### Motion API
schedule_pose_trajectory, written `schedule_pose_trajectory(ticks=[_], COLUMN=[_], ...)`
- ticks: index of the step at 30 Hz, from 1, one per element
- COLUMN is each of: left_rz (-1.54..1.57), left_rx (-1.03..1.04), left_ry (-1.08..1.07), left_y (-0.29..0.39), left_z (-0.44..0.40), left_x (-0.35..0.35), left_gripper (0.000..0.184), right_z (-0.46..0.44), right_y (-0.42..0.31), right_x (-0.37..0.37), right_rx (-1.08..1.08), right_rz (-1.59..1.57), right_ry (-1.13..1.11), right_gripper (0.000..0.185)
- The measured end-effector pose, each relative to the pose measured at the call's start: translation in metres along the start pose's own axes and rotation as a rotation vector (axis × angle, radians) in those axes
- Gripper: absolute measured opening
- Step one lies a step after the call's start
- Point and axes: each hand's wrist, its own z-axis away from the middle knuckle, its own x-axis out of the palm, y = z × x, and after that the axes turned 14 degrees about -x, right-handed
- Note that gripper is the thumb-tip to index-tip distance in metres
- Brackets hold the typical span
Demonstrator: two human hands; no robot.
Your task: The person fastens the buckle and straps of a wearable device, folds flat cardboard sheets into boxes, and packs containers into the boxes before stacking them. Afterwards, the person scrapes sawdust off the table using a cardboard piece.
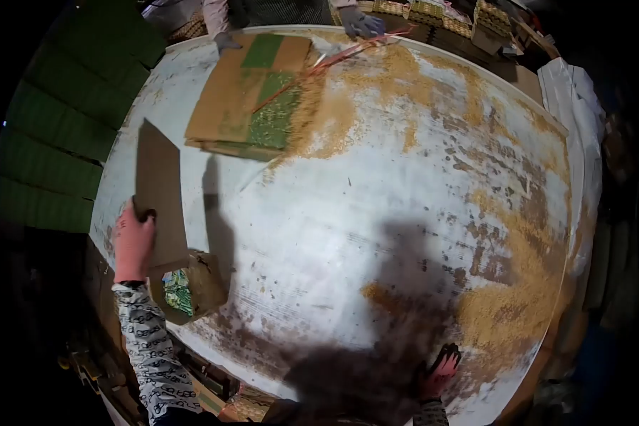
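Observation:
My left hand (134,240), in a pink glove, grips the edge of a flat brown cardboard piece (159,192) held upright at the left of the table. Just below it stands an open cardboard box (209,284) with green and white packets (178,292) inside. My right hand (443,369), in a pink and dark glove, is low over the near right part of the table, fingers apart and holding nothing. A folded stack of cardboard (252,92) with green bands lies at the far left.
The large white table (312,206) has yellow grains (508,312) scattered at the right and far side. Across it are a co-worker's gloved hands (362,23), near red straps (341,57). Egg trays (426,13) stand behind; white plastic sheeting (579,128) hangs at the right.

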Motion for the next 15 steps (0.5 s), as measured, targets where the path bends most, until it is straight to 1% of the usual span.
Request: schedule_pose_trajectory(ticks=[1,2,3,5,6,7,8,9,10,11,12,13,14,15], left_rz=[-0.028,-0.031,0.016,-0.002,0.124,-0.011,-0.129,-0.153,-0.119,-0.208,-0.313,-0.303,-0.267,-0.083], left_rx=[-0.098,-0.135,-0.134,-0.157,-0.215,-0.189,-0.141,-0.089,0.052,0.242,0.351,0.408,0.452,0.594], left_ry=[0.026,-0.002,-0.031,-0.067,-0.128,-0.165,-0.132,-0.131,-0.209,-0.175,-0.029,-0.059,-0.188,-0.213], left_y=[-0.009,-0.012,-0.029,-0.023,-0.019,-0.004,0.029,0.061,0.094,0.13,0.163,0.216,0.271,0.306], left_z=[-0.01,-0.023,-0.048,-0.083,-0.1,-0.108,-0.093,-0.071,-0.047,-0.017,0.014,0.059,0.104,0.137], left_x=[-0.009,-0.011,-0.001,0.027,0.054,0.075,0.095,0.12,0.145,0.17,0.208,0.209,0.197,0.217], left_gripper=[0.047,0.045,0.044,0.046,0.046,0.047,0.043,0.04,0.039,0.04,0.031,0.026,0.026,0.027], right_z=[0.01,0.017,0.021,0.018,0.021,0.023,0.025,0.028,0.028,0.026,0.021,0.017,0.012,0.009], right_y=[0.003,0.008,0.013,0.014,0.011,0.013,0.017,0.021,0.022,0.018,0.015,0.012,0.01,0.009], right_x=[0.008,0.017,0.024,0.021,0.019,0.025,0.033,0.037,0.037,0.032,0.028,0.024,0.02,0.015], right_rx=[-0.007,-0.018,-0.033,-0.035,-0.03,-0.051,-0.07,-0.089,-0.069,-0.046,-0.023,0.0,0.019,0.036], right_rz=[0.009,0.022,0.033,0.015,0.0,0.013,0.028,0.047,0.033,0.015,-0.003,-0.025,-0.043,-0.065], right_ry=[0.01,0.018,0.039,0.002,-0.016,0.017,0.052,0.085,0.067,0.042,0.021,0.013,0.001,-0.01], right_gripper=[0.077,0.075,0.074,0.076,0.077,0.079,0.081,0.083,0.082,0.08,0.079,0.078,0.076,0.075])
